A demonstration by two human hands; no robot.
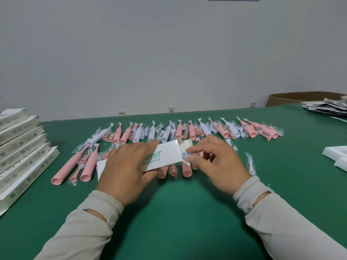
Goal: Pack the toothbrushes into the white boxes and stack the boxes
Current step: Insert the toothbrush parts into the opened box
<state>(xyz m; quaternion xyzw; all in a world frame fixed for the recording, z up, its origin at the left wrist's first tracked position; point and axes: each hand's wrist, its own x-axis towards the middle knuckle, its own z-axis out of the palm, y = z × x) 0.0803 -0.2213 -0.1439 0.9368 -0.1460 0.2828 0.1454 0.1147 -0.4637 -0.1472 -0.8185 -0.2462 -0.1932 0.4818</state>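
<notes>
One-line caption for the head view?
Left hand holds a white box while right hand feeds a brush head into it.

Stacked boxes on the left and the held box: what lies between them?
Head view: pink toothbrushes on the green mat between the stack and the held box.

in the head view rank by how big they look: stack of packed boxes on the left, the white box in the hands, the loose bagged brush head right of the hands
1. stack of packed boxes
2. white box, partly hidden by the left hand
3. bagged brush head
</notes>
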